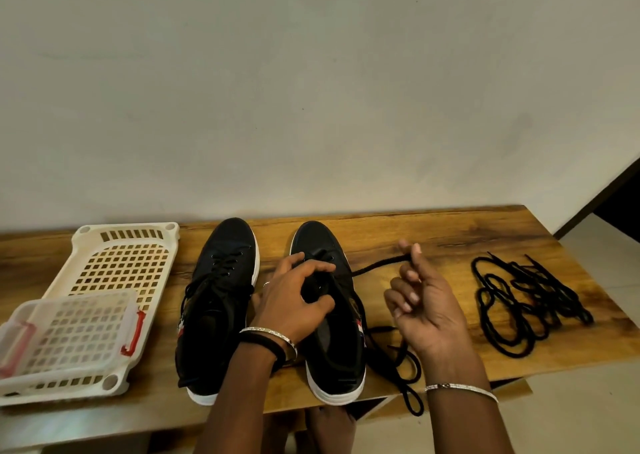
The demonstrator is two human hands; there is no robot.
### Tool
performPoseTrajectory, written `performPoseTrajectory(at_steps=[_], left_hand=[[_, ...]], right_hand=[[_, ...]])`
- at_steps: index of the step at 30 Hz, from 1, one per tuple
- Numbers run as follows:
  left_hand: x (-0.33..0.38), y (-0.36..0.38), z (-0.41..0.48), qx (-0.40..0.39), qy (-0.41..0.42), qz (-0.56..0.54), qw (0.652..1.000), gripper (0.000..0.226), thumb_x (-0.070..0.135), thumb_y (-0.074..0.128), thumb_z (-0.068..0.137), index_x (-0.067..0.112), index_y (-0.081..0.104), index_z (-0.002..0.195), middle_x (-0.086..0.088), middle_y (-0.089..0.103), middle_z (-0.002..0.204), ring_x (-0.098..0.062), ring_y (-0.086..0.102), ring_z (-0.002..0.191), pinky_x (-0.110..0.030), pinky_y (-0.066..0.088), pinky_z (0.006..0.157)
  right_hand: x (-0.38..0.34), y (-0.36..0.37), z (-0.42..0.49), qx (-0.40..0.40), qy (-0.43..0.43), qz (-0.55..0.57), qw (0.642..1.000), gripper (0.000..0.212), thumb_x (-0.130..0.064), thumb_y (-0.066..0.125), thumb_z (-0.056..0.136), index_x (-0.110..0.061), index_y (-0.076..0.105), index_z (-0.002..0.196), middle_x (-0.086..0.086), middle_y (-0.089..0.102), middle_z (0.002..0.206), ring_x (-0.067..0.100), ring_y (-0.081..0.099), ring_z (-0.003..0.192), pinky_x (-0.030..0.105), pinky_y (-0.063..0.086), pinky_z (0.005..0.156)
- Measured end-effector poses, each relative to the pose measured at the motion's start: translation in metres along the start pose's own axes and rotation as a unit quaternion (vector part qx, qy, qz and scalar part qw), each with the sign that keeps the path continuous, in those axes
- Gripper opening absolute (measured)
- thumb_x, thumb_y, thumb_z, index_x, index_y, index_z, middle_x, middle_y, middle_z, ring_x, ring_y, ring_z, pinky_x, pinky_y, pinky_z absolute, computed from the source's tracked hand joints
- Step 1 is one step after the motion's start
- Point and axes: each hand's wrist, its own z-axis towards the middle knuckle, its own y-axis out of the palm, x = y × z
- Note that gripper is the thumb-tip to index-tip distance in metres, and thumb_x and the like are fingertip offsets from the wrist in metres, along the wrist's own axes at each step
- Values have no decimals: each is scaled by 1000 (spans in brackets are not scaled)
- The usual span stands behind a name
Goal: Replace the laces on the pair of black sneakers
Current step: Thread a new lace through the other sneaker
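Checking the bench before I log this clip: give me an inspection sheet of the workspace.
Surface: wooden table, bare grain visible.
Job's things: laced sneaker; second sneaker with loose lace trailing over the table edge; spare laces piled at the right.
Clutter: white basket, clear box with red latches.
Hands: left hand grips second sneaker's upper; right hand pinches the loose lace.
Cables: nothing seen.
Surroundings: plain wall, tiled floor.
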Motion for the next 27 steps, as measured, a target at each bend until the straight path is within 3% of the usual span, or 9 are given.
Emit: performPoseTrajectory(at_steps=[4, 7, 9, 11, 13, 17, 22, 24, 27], left_hand=[[8, 2, 1, 48, 72, -52, 995, 32, 51, 60, 79, 64, 56, 108, 25, 39, 144, -10, 34, 138, -55, 27, 112], [14, 9, 2, 86, 154, -51, 983, 45, 69, 49, 76, 55, 60, 117, 27, 48, 137, -7, 38, 134, -55, 34, 107], [16, 15, 3, 108, 179, -32, 977, 44, 70, 48, 78, 50, 63, 113, 26, 54, 128, -9, 44, 128, -54, 39, 101], [13, 17, 4, 138, 182, -30, 973, 36, 67, 50, 80, 46, 64, 106, 25, 60, 115, -10, 51, 117, -52, 44, 93], [7, 15, 7, 178, 147, -34, 972, 25, 60, 58, 81, 41, 69, 91, 22, 63, 105, -9, 56, 106, -49, 47, 90], [-9, 2, 9, 258, 15, -70, 964, 11, 39, 69, 87, 29, 70, 82, 8, 65, 90, -15, 63, 87, -35, 51, 78], [-14, -6, 8, 297, -106, -111, 943, 15, 31, 67, 91, 21, 67, 80, 4, 64, 71, -19, 61, 72, -23, 36, 57], [-15, -3, 9, 293, -128, -134, 938, 19, 31, 66, 91, 16, 69, 81, 2, 69, 71, -20, 65, 71, -25, 45, 60], [-13, -1, 9, 282, -144, -189, 929, 16, 30, 65, 92, 18, 72, 86, 3, 71, 65, -18, 67, 63, -33, 57, 68]], right_hand=[[-9, -1, -5, -61, -47, -104, 992, 28, -31, 61, 95, -8, 70, 108, -4, 42, 62, 4, 29, 42, 21, 15, 41], [-3, 8, -12, -136, -21, -212, 967, 32, -30, 62, 93, -4, 75, 108, -3, 41, 59, 3, 26, 42, 23, 10, 44], [2, 15, -17, -170, -7, -259, 951, 33, -29, 64, 92, -4, 75, 110, -3, 41, 58, 2, 25, 41, 24, 9, 45], [4, 19, -20, -186, -5, -243, 952, 31, -26, 63, 91, -5, 76, 109, -3, 41, 58, 2, 26, 41, 23, 10, 44], [-1, 18, -20, -184, -16, -157, 970, 26, -23, 58, 94, -8, 76, 102, -4, 40, 58, 1, 28, 40, 20, 11, 40], [-21, 1, -15, -125, -86, 42, 988, 24, -29, 51, 98, -15, 71, 95, -9, 42, 61, 2, 33, 45, 15, 20, 39], [-37, -25, -9, -41, -176, 132, 975, 23, -40, 55, 98, -23, 71, 95, -12, 46, 67, 3, 37, 53, 16, 30, 46], [-40, -30, -9, 23, -185, 144, 972, 26, -46, 55, 96, -24, 69, 93, -11, 47, 67, 5, 40, 55, 17, 33, 50], [-45, -43, -9, 185, -179, 118, 959, 30, -53, 53, 98, -29, 67, 85, -10, 52, 76, 7, 45, 66, 20, 38, 63]])
